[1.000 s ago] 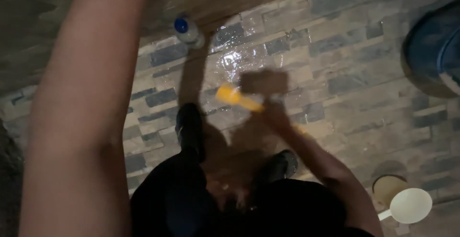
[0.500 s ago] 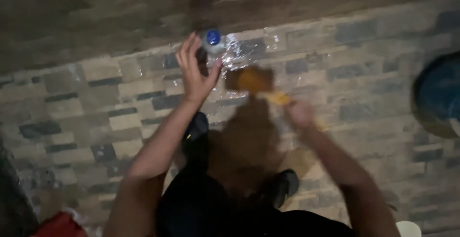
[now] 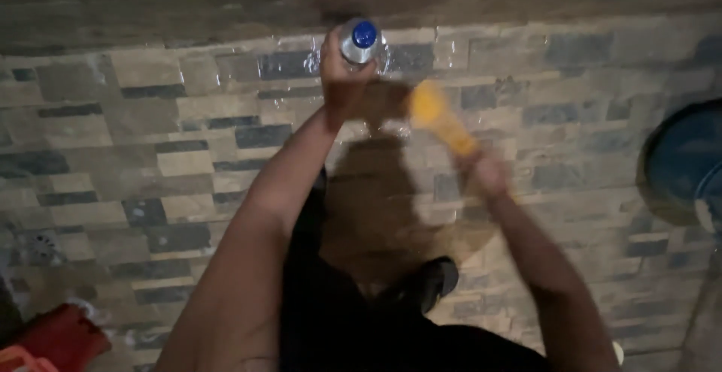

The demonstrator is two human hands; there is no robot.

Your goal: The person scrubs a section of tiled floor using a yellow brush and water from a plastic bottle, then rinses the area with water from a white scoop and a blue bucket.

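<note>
Gripping the bottle point(image 3: 358, 42) in your left hand point(image 3: 342, 86), fingers closed round it, and the brush point(image 3: 440, 120) in your right hand point(image 3: 489, 173) (blurred), you risk slipping on the wet floor point(image 3: 188, 146).

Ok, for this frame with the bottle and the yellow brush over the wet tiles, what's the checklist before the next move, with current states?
1. Left hand grips the bottle: ok, the fingers wrap its side.
2. Bottle cap on: ok, the blue cap sits on top.
3. Right hand holds the brush: ok, though motion blurs it.
4. Brush head touching the floor: cannot tell, blurred.
5. Footing: not ok, the tiles by the bottle shine wet; one shoe shows.
6. Nearby things out of the way: ok, the blue tub and the red thing sit at the edges.
</note>
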